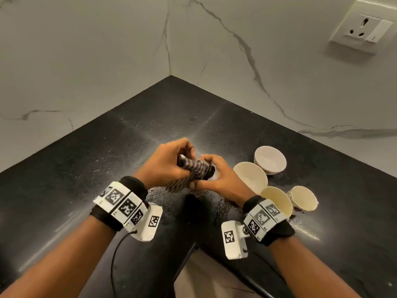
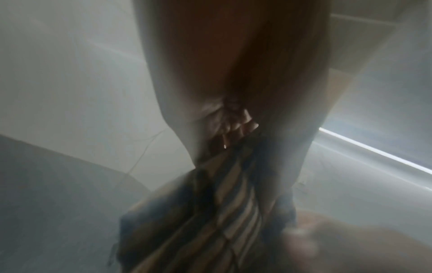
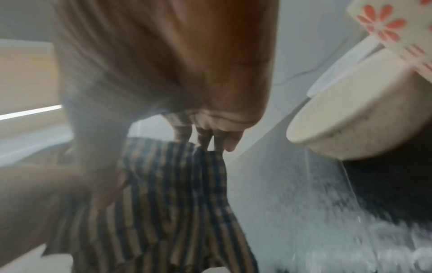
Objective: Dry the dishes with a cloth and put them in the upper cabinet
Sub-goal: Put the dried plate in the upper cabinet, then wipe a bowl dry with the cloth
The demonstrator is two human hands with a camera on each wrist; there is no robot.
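A dark blue and tan striped cloth (image 1: 193,172) is bunched between both hands above the black counter (image 1: 86,168). My left hand (image 1: 169,162) grips its left side with curled fingers. My right hand (image 1: 211,172) pinches its right side. Whether a dish sits inside the cloth stays hidden. In the left wrist view the cloth (image 2: 210,212) hangs below my left hand (image 2: 233,122). In the right wrist view the cloth (image 3: 163,194) hangs from my right hand (image 3: 210,133). Several pale bowls stand to the right: one (image 1: 270,159) farthest back, a cream bowl (image 1: 251,176), another (image 1: 277,201) and one with a patterned outside (image 1: 304,197).
Water drops speckle the counter around the bowls (image 1: 225,203). Marble walls meet in a corner (image 1: 169,61) behind the counter. A wall socket (image 1: 363,27) sits at the upper right. The counter's front edge (image 1: 189,254) makes an inner corner below my wrists. A flower-patterned bowl (image 3: 392,27) shows in the right wrist view.
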